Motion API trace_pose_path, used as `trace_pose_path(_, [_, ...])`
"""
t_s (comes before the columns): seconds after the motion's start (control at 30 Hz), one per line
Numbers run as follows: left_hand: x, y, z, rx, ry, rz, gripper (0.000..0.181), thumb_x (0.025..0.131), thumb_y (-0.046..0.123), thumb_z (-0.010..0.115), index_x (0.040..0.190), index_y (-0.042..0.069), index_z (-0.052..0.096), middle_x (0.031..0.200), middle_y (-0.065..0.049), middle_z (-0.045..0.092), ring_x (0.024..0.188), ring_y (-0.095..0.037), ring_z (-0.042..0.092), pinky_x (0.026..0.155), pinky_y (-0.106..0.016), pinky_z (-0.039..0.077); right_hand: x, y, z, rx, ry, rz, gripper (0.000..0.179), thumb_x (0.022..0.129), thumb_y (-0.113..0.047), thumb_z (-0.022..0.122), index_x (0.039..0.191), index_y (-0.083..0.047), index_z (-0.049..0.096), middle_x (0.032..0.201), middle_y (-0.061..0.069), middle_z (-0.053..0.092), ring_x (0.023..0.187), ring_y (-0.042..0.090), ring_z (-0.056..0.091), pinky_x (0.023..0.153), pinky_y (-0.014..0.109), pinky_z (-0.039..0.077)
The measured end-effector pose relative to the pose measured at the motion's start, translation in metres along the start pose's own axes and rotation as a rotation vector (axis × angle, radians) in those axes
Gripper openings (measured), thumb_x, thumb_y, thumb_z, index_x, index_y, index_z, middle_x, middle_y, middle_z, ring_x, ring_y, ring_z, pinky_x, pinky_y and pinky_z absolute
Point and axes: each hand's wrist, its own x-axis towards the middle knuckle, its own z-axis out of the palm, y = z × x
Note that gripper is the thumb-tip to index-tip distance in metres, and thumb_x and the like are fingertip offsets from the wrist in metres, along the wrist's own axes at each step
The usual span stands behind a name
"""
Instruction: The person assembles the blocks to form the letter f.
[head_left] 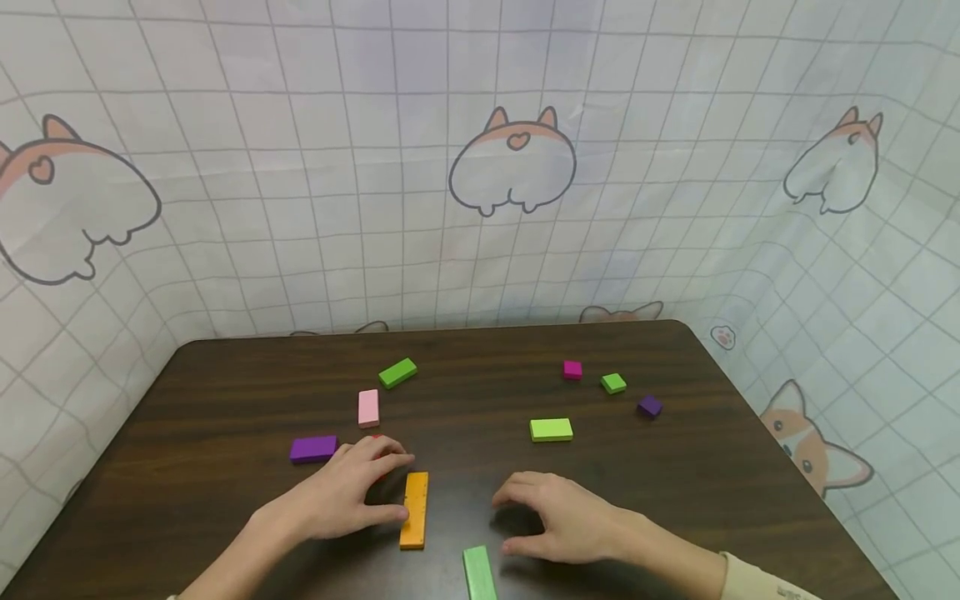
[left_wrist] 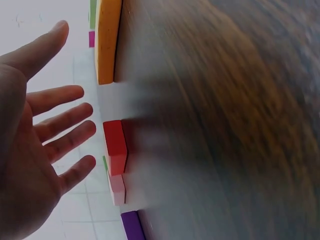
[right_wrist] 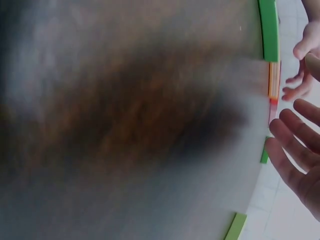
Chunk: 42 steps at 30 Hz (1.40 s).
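Observation:
My left hand (head_left: 337, 496) hovers over the table with its fingers spread and nothing in its grasp. Its thumb overlaps the orange block (head_left: 414, 521) in the head view. Below its fingers lies a red block (left_wrist: 116, 147), mostly hidden from the head camera. To the right, my right hand (head_left: 558, 517) is held over the table with relaxed, bent fingers and holds nothing. The light green block (head_left: 480, 575) lies nearest to it, cut off by the bottom edge of the head view.
Beyond the left hand lie a purple block (head_left: 314, 449), a pink block (head_left: 368, 408) and a green block (head_left: 397, 372). Farther right are a yellow-green block (head_left: 551, 430), a magenta cube (head_left: 572, 370), a small green block (head_left: 613, 383) and a dark purple cube (head_left: 649, 407).

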Motion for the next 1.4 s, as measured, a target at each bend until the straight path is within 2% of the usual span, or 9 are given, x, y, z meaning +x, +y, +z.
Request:
trace_pose_path(0.1, [0.001,0.002,0.000,-0.002,-0.009,0.016,0.071,0.092,0.062,0.069,0.140,0.010,0.062,0.132,0.003,0.055,0.124,-0.018,0.050,0.100,-0.053,0.040,0.000,-0.004,0.003,0.011,-0.023,-0.006,0.044,0.097,-0.043,0.072,0.128,-0.013,0.066,0.124,-0.009,0.062,0.115,0.006,0.059,0.096,0.030,0.051])
trace_pose_path(0.3, [0.001,0.006,0.004,-0.033,-0.061,0.002,0.079,0.089,0.064,0.070,0.145,0.009,0.058,0.138,-0.002,0.051,0.126,-0.022,0.049,0.101,-0.053,0.039,0.000,-0.010,0.009,0.019,-0.084,-0.030,0.055,0.095,-0.053,0.070,0.132,-0.014,0.063,0.128,-0.011,0.058,0.116,0.005,0.058,0.095,0.025,0.050])
trace_pose_path(0.57, [0.001,0.009,0.005,-0.026,-0.068,0.000,0.088,0.086,0.066,0.072,0.147,0.005,0.055,0.139,-0.004,0.047,0.124,-0.022,0.048,0.099,-0.050,0.038,0.002,-0.017,0.011,-0.012,-0.142,-0.028,0.060,0.094,-0.057,0.070,0.136,-0.015,0.060,0.128,-0.009,0.057,0.113,0.003,0.057,0.090,0.022,0.050])
trace_pose_path(0.9, [0.003,0.011,0.008,-0.014,-0.107,-0.008,0.089,0.083,0.066,0.075,0.145,0.006,0.056,0.135,-0.003,0.051,0.123,-0.021,0.048,0.102,-0.055,0.033,0.000,-0.017,0.014,-0.041,-0.179,-0.015,0.059,0.091,-0.056,0.073,0.132,-0.015,0.061,0.123,-0.009,0.058,0.105,-0.001,0.056,0.085,0.016,0.049])
trace_pose_path(1.13, [0.003,0.011,0.008,-0.009,-0.104,-0.009,0.089,0.081,0.065,0.078,0.145,0.006,0.057,0.133,0.000,0.050,0.121,-0.019,0.047,0.101,-0.054,0.033,0.003,-0.017,0.017,-0.127,-0.173,-0.065,0.055,0.090,-0.057,0.074,0.126,-0.016,0.064,0.114,-0.010,0.058,0.091,-0.004,0.049,0.076,0.010,0.043])
trace_pose_path(1.4, [0.004,0.011,0.010,-0.004,-0.116,-0.012,0.091,0.080,0.066,0.078,0.145,0.007,0.057,0.131,0.001,0.050,0.119,-0.018,0.047,0.098,-0.052,0.034,0.006,-0.018,0.017,-0.171,-0.196,-0.071,0.053,0.090,-0.058,0.074,0.124,-0.018,0.065,0.113,-0.011,0.059,0.094,-0.002,0.050,0.078,0.012,0.044])
